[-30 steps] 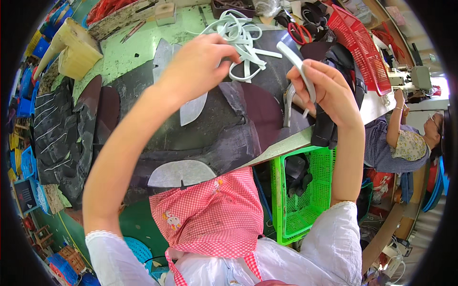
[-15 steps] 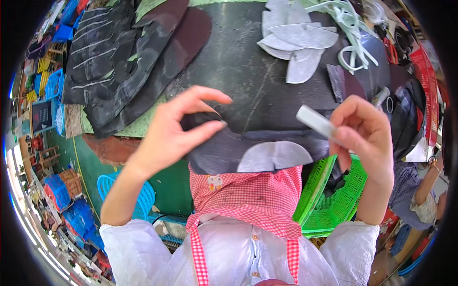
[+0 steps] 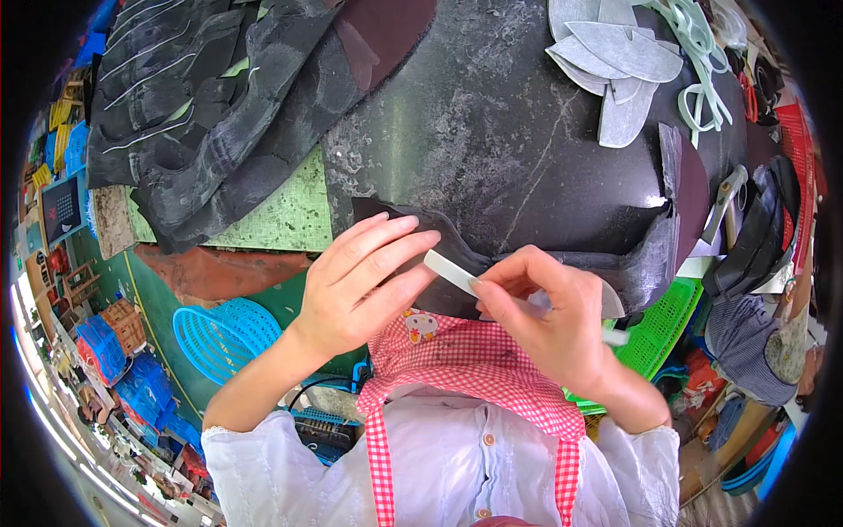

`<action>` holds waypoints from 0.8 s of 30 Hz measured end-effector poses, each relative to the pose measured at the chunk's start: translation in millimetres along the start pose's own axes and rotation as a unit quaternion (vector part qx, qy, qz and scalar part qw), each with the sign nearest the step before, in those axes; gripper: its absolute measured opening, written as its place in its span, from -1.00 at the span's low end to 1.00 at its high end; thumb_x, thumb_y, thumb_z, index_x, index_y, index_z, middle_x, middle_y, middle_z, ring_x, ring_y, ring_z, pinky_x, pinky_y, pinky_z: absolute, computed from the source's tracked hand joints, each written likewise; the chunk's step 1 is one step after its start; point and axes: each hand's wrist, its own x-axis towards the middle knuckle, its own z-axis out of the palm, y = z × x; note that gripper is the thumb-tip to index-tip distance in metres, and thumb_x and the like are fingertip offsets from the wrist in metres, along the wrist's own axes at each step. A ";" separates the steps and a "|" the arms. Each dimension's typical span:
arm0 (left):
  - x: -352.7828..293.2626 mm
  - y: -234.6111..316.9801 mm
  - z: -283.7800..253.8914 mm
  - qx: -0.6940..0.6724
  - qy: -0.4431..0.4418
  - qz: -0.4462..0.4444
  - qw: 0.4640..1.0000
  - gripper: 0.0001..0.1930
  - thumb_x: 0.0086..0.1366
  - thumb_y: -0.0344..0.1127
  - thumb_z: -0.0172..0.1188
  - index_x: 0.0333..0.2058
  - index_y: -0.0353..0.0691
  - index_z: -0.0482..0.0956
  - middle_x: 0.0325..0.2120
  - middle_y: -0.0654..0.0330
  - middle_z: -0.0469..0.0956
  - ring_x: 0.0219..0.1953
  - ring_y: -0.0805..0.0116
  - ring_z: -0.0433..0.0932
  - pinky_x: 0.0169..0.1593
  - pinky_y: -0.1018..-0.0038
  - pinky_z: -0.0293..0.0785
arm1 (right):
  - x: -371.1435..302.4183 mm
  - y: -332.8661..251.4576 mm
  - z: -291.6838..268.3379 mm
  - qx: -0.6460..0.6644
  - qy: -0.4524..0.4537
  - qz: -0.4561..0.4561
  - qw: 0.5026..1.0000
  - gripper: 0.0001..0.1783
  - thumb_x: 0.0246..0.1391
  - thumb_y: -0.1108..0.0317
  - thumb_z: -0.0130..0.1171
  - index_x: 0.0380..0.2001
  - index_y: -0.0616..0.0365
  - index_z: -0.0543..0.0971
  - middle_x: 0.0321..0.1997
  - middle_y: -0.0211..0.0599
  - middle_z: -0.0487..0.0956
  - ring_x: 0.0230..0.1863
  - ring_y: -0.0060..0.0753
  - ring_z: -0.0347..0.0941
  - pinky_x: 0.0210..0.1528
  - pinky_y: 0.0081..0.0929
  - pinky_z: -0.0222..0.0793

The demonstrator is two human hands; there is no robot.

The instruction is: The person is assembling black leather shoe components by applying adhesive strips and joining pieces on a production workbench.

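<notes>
Between the thumb and fingers of my right hand [image 3: 549,321] a narrow white strip [image 3: 450,271] is pinched. Its front end points left and a short white end shows past the wrist side of the hand. My left hand [image 3: 364,277] is spread, thumb and forefinger apart, right at the strip's front end; whether they touch it I cannot tell. Under both hands lies a dark, leather-like piece [image 3: 645,263] along the near edge of the black work surface [image 3: 439,132]. A light grey patch [image 3: 611,302] on that piece is mostly hidden by my right hand.
Dark cut pieces [image 3: 237,114] are heaped at the far left. Grey leaf-shaped pieces [image 3: 628,119] and pale looped strips [image 3: 698,53] lie at the far right, scissors [image 3: 724,200] nearer. A green basket [image 3: 663,329] and a blue basket [image 3: 219,338] stand below the edge.
My right hand has moved left and down with the white strip, bringing its end to my left hand. The left fingers have straightened, and the view has shifted.
</notes>
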 end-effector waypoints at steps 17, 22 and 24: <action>1.2 5.9 2.5 0.001 -0.001 0.009 1.000 -0.64 -0.02 -0.42 0.39 -0.16 -0.07 0.77 -0.02 0.20 0.68 0.14 0.04 0.60 0.25 0.03 0.48 | -5.2 12.3 9.5 -0.092 0.062 -0.028 0.993 -0.84 0.08 0.47 0.39 -0.38 0.18 0.55 -0.45 -0.27 0.70 -0.46 -0.33 0.70 -0.41 -0.44 0.58; 1.7 11.6 5.7 0.068 -0.026 0.001 0.997 -0.61 0.06 -0.40 0.32 -0.08 -0.06 0.78 0.01 0.28 0.67 0.17 0.15 0.53 0.29 0.06 0.39 | -9.4 1.9 -2.9 -0.128 0.038 -0.007 0.991 -0.75 0.09 0.40 0.43 -0.25 0.16 0.54 -0.46 -0.29 0.69 -0.50 -0.33 0.68 -0.49 -0.39 0.51; 1.0 11.5 6.4 0.069 -0.020 0.000 0.997 -0.61 0.05 -0.40 0.32 -0.08 -0.05 0.79 0.01 0.28 0.67 0.16 0.15 0.53 0.28 0.07 0.40 | -21.7 -13.8 -24.1 -0.194 0.034 0.038 0.980 -0.68 0.08 0.37 0.45 -0.17 0.13 0.53 -0.50 -0.32 0.67 -0.54 -0.31 0.65 -0.53 -0.37 0.46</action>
